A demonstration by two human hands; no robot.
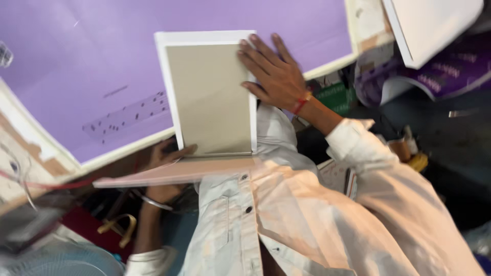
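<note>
Hands apart: right hand [273, 74] flat on grey board [209, 99], left hand [166, 153] gripping its lower edge above pink sheet [169, 174]; purple table [92, 66] beneath

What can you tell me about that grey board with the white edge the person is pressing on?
The grey board is a flat, upright rectangle, like stiff card, with a white border along its top and sides. It lies on the purple table sheet, its lower end hanging past the table edge. The right hand presses flat on its right edge. The left hand touches its lower left corner.
</note>
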